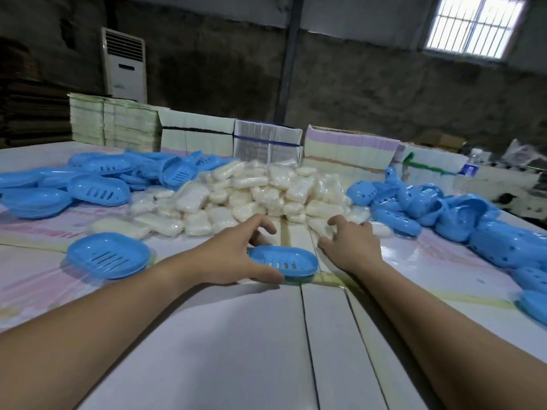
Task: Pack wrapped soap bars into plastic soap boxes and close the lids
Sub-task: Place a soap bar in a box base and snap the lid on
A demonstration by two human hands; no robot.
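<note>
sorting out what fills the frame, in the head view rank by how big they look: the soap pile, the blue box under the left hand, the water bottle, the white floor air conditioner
1. soap pile
2. white floor air conditioner
3. blue box, held by the left hand
4. water bottle

The air conditioner stands far back and the box is close to the camera, so true sizes differ.

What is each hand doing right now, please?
Left hand: grips the blue soap box.
Right hand: open, fingers spread, holding nothing.

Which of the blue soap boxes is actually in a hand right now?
The blue box at centre front, gripped by the left hand. The single box to its left lies untouched.
</note>
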